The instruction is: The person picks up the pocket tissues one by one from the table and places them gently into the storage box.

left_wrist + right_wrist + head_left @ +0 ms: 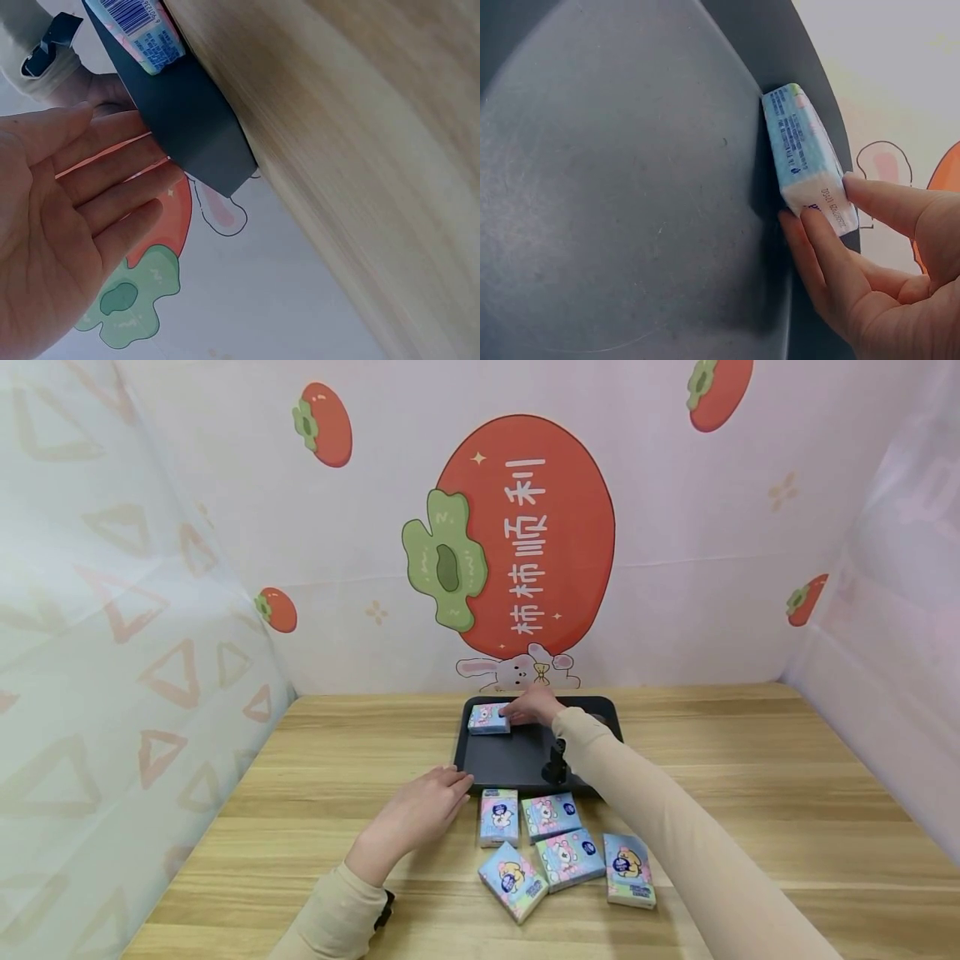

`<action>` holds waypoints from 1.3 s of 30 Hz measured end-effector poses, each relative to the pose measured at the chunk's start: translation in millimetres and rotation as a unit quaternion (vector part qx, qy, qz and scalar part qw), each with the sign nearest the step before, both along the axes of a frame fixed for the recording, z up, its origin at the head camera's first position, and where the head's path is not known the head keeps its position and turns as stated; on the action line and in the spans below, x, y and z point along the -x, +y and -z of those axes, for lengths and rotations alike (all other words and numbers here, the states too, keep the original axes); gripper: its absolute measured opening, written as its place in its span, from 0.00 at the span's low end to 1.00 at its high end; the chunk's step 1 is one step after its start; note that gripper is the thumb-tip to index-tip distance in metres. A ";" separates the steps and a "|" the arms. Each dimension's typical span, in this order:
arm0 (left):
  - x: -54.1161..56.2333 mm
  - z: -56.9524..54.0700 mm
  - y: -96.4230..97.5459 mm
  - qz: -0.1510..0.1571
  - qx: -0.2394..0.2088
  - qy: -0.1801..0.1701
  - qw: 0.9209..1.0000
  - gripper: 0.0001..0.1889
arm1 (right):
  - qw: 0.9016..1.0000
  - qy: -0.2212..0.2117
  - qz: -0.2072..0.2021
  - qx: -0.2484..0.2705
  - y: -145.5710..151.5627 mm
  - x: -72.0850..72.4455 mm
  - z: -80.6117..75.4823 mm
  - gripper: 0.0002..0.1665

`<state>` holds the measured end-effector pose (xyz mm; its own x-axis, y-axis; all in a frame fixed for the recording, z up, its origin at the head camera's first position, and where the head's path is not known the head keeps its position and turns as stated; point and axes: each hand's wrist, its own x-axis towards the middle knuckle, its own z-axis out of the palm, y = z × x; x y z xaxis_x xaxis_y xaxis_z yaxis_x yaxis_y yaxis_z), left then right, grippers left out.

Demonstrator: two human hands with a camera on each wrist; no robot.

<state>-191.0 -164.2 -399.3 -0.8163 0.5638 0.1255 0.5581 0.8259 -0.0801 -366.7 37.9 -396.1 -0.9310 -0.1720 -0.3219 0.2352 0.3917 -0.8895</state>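
Note:
A black tray (502, 764) lies on the table by the back wall. In its far left corner is a small blue and pink tissue pack (486, 718), set against the walls. My right hand (532, 706) reaches over the tray and pinches the near end of that pack (799, 139), thumb on its upper edge and fingers at the end face. At the tray's front left corner, my left hand (423, 806) touches the rim with straight fingers. The left wrist view shows its bare palm (45, 240) beside the tray's outer wall (195, 127).
Several more tissue packs lie in front of the tray: an upright-turned one (498, 818) near the left hand, a tilted one (513, 881), a pair (570, 858) close together, and one (628, 870) under the right forearm's side. A printed cloth wall (360, 527) stands behind.

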 end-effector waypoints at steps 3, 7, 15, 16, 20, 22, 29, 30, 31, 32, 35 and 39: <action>-0.3 -0.5 -0.1 0.001 0.001 0.003 1.000 0.17 | 1.000 -0.001 0.000 0.001 -0.1 -3.8 -0.7 0.32; -0.7 -1.3 0.0 0.002 0.004 0.008 1.000 0.17 | 1.000 0.007 0.005 -0.007 -1.5 -4.4 2.1 0.31; -0.3 -0.9 -0.6 0.004 0.009 0.013 1.000 0.17 | 0.999 0.031 0.016 -0.034 -3.4 0.1 7.7 0.33; -0.3 -0.8 -0.7 0.004 0.009 0.012 1.000 0.17 | 0.999 0.033 0.018 -0.037 -3.7 0.6 8.1 0.33; -0.5 -0.1 -0.9 0.003 0.006 0.009 1.000 0.17 | 0.998 0.037 0.017 -0.054 -4.3 2.6 10.1 0.32; -0.7 0.3 -0.9 0.003 0.006 0.009 1.000 0.17 | 0.997 0.039 0.015 -0.059 -4.7 3.5 10.9 0.32; -1.3 0.8 -1.1 0.006 0.005 0.015 1.000 0.17 | 0.993 0.058 0.008 -0.101 -6.2 4.6 10.8 0.25; -1.4 0.7 -1.1 0.007 0.004 0.016 1.000 0.17 | 0.992 0.062 0.006 -0.108 -6.3 4.2 10.2 0.23; -1.5 0.6 -1.1 0.008 0.005 0.017 1.000 0.17 | 0.992 0.064 0.006 -0.111 -6.5 3.8 9.8 0.22; -1.6 0.5 -1.1 0.008 0.005 0.018 1.000 0.17 | 0.991 0.067 0.004 -0.117 -6.6 3.6 9.5 0.21; -1.6 0.3 -1.1 0.008 0.007 0.018 1.000 0.17 | 0.989 0.074 0.001 -0.131 -7.0 2.6 8.6 0.18; -1.7 0.2 -0.9 0.005 0.009 0.014 1.000 0.17 | 0.987 0.079 -0.001 -0.142 -6.7 1.7 8.3 0.16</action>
<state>-189.3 -165.1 -399.5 -0.8072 0.5739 0.1379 0.5634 0.8188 -0.1098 -368.5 31.2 -404.4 -0.9731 -0.0983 -0.2085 0.1012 0.6307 -0.7694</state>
